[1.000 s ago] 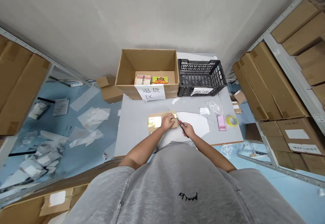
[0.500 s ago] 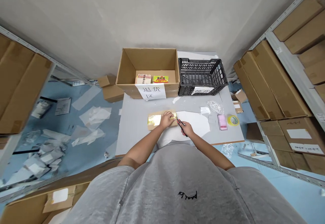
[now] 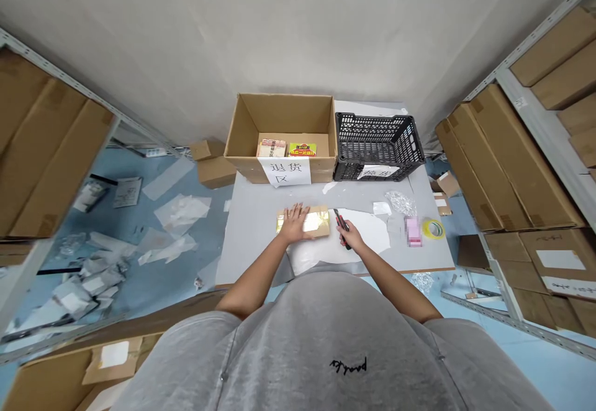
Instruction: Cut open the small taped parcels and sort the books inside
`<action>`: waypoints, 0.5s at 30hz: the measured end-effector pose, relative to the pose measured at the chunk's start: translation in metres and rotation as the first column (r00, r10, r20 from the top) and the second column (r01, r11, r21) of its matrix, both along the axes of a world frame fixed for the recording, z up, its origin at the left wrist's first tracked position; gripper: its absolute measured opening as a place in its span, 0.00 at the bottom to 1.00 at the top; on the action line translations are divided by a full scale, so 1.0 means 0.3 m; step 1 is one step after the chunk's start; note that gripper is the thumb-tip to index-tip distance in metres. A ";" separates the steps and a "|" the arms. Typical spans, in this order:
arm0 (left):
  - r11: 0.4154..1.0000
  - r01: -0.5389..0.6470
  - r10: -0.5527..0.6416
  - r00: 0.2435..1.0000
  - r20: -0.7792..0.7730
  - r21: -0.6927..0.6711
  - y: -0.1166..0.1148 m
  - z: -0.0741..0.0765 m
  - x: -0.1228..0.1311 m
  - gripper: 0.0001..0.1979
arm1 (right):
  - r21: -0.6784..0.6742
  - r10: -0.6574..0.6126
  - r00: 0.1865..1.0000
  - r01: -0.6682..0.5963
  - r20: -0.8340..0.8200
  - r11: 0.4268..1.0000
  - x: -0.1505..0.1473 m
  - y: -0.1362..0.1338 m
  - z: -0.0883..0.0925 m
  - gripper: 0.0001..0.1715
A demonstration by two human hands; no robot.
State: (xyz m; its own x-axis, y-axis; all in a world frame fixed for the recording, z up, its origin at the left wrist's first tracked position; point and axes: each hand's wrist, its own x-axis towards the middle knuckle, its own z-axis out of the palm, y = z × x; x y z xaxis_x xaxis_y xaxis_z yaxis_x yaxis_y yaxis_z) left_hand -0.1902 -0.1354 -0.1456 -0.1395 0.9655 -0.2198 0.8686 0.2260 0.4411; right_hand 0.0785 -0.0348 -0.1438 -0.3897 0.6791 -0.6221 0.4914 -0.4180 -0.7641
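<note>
My left hand (image 3: 294, 225) lies spread on top of a small taped cardboard box (image 3: 319, 221), fingers pointing away from me. Shiny yellowish tape and a pale label show on the box's upper face, partly covered by the hand. In my right hand (image 3: 351, 236) is a black and red utility knife (image 3: 343, 221), its tip pointing up and to the left, just right of the box and apart from it. Beneath them a white plastic mailing bag (image 3: 367, 230) lies flat on the table.
At the table's (image 3: 246, 231) back stand an open cardboard carton (image 3: 235, 141) with two small packages inside and a black plastic crate (image 3: 342, 150). Clear tape (image 3: 433, 229), a pink packet (image 3: 412, 231) and bubble wrap (image 3: 400, 202) lie at right. Shelves with boxes (image 3: 507, 150) flank both sides.
My left hand has gone from pinching at the box's right end to lying flat on its top. My right hand with the knife has drawn away from the box. The view has shifted slightly.
</note>
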 end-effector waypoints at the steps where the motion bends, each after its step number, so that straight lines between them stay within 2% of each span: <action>1: 0.999 0.029 -0.030 0.999 -0.020 -0.045 -0.012 0.005 -0.029 0.67 | 0.012 0.005 1.000 -0.005 0.021 1.000 -0.028 0.003 -0.009 0.24; 4: 0.993 0.053 -0.059 0.997 -0.058 -0.103 -0.027 0.017 -0.068 0.70 | 0.053 -0.025 0.996 0.020 0.082 0.998 -0.103 0.009 -0.031 0.28; 5: 0.994 0.020 -0.028 0.997 -0.074 -0.103 -0.026 0.019 -0.062 0.70 | 0.071 -0.044 0.995 0.038 0.095 0.997 -0.122 0.011 -0.037 0.28; 7: 0.986 -0.134 0.122 0.986 -0.115 -0.102 -0.017 0.016 -0.019 0.70 | 0.105 -0.068 0.992 0.056 0.106 0.993 -0.155 0.016 -0.044 0.29; 9: 0.921 -0.372 0.355 0.923 -0.148 -0.112 -0.001 0.007 0.049 0.68 | 0.130 -0.055 0.992 0.041 0.111 0.991 -0.185 0.021 -0.048 0.28; 11: 0.811 -0.566 0.546 0.824 -0.153 -0.151 0.020 -0.005 0.119 0.62 | 0.147 -0.016 0.992 -0.003 0.126 0.989 -0.217 0.027 -0.051 0.29; 13: 0.749 -0.633 0.622 0.774 -0.120 -0.198 0.043 -0.018 0.166 0.52 | 0.190 0.029 0.987 -0.059 0.156 0.980 -0.247 0.032 -0.054 0.29; 15: 0.739 -0.631 0.631 0.771 -0.088 -0.237 0.065 -0.028 0.176 0.46 | 0.253 0.058 0.978 -0.108 0.198 0.962 -0.264 0.035 -0.056 0.29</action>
State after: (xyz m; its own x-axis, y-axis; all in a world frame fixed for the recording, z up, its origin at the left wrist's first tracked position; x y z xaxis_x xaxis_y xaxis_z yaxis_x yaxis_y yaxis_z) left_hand -0.1375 -0.1160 -0.1540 -0.6985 0.5728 -0.4290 0.4897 0.8197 0.2971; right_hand -0.0008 -0.0242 -0.1606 -0.3451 0.7976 -0.4948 0.6603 -0.1683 -0.7319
